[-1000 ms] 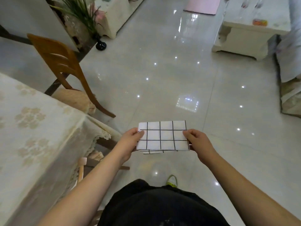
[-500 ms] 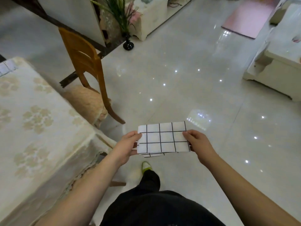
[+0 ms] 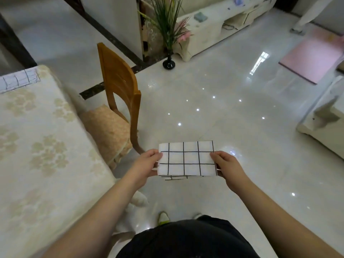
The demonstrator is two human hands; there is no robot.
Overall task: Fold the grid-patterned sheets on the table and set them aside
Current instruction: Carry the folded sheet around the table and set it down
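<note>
Sheet (image 3: 187, 158), grid-patterned, folded to compact multi-layer rectangle, held level in air over floor, off surface (image 3: 37, 146). Left hand (image 3: 144, 164) pinches left edge, thumb on top; right hand (image 3: 229, 166) pinches right edge likewise. Folding of this piece judged done; setting aside pending. Second grid sheet (image 3: 18, 80) lies flat on surface at 10 o'clock, apparently unfolded, likely next. Chair (image 3: 119, 101) stands between.

Both forearms bare to the frame edge; no sleeves, watch or rings visible. Left hand (image 3: 147, 162) and right hand (image 3: 228, 167) ungloved. Dark black garment (image 3: 186, 239) on torso. White shoe (image 3: 163, 217), yellow-green trim.
</note>
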